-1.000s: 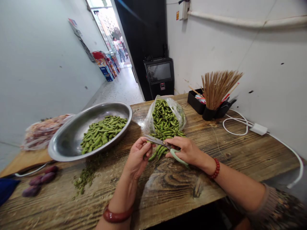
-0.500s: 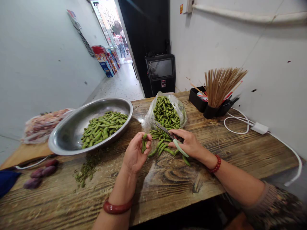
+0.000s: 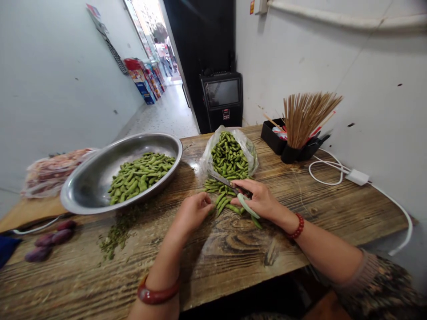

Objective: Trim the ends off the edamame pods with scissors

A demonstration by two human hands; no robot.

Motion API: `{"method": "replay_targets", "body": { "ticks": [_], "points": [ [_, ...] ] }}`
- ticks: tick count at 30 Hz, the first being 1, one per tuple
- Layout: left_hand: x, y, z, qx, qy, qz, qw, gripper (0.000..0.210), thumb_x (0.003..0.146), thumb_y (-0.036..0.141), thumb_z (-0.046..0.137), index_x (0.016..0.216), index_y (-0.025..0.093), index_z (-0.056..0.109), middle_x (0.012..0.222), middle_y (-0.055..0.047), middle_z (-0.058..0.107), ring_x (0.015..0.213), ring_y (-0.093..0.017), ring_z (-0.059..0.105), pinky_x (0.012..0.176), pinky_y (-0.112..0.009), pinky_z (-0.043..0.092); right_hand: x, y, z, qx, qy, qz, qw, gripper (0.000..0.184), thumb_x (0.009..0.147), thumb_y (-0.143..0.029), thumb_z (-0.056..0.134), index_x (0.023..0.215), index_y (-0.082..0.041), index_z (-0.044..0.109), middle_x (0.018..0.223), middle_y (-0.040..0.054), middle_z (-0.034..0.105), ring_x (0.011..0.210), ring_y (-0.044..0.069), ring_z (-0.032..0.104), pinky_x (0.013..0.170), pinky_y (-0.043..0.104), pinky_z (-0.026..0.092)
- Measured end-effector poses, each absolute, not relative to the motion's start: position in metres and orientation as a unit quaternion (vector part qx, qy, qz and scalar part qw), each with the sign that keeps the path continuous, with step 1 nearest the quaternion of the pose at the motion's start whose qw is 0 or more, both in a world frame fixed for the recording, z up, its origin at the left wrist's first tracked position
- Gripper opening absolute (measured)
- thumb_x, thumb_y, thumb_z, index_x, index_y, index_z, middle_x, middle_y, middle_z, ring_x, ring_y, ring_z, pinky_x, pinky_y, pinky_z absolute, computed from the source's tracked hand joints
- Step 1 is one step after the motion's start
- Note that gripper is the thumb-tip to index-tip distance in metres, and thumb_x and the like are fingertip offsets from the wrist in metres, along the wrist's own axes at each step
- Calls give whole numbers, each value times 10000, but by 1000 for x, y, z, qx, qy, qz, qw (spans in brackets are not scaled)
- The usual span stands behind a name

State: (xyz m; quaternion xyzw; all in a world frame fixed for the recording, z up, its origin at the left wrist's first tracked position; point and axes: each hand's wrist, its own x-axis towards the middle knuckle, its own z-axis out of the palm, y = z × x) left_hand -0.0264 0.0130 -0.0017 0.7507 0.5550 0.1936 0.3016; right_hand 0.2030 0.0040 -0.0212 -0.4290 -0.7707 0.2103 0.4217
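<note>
Lying in a loose cluster on the wooden table [image 3: 233, 271], a few green bean pods [image 3: 222, 203] sit between the two hands, just in front of the open mouth of a clear plastic bag [image 3: 252, 155]. More pods fill the bag and spill from its mouth. The right hand [image 3: 256, 196] is closed around the pale green handles of a pair of scissors [image 3: 246, 205], and the blades point up and leftward over the spilled pods. The left hand [image 3: 191, 213] is beside the cluster with its fingers curled inward, fingertips near the closest pods; I cannot tell whether it grips one. A red bangle [image 3: 159, 296] circles the left forearm, and a red bead bracelet [image 3: 296, 226] the right wrist.

To the left, a wide metal bowl [image 3: 74, 205] holds a heap of pods [image 3: 142, 177]. Green scraps [image 3: 113, 240] lie on the wood in front of it, with purple oval items [image 3: 62, 236] farther left. Behind these, a bag of meat [image 3: 55, 173] rests on a board [image 3: 43, 208].

On the right, thin wooden sticks [image 3: 305, 118] stand in a black holder [image 3: 290, 155] near a white cable [image 3: 395, 206]. Beyond the table, a black speaker [image 3: 222, 111] stands beside the doorway.
</note>
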Motion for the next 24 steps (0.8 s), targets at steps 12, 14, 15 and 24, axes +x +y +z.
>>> {"method": "replay_targets", "body": {
  "ticks": [12,14,15,24],
  "points": [
    [-25,11,3,727,507,285,364,63,638,168,684,601,170,632,559,10,538,561,-128,448,532,-223,290,203,4,-21,-426,-774,210,420,447,747,-352,719,1146,-178,619,916,61,662,739,162,600,684,283,500],
    [-24,9,9,681,485,343,428,76,670,213,695,652,162,643,586,6,540,556,-114,441,522,-212,302,203,3,-21,-427,-773,210,419,442,749,-352,718,1145,-182,619,911,60,662,742,163,600,684,285,501],
    [-24,7,11,649,476,362,471,98,686,241,699,693,159,645,583,14,526,526,-99,414,496,-204,286,203,3,-21,-428,-773,210,420,442,750,-352,718,1144,-180,619,915,61,662,749,166,602,687,286,501],
    [-19,2,15,448,386,434,679,183,757,285,679,830,124,632,685,0,576,403,-5,290,399,-161,206,202,2,-21,-418,-778,220,415,445,752,-341,717,1155,-185,612,949,66,658,767,167,606,707,292,507]
  ]
}}
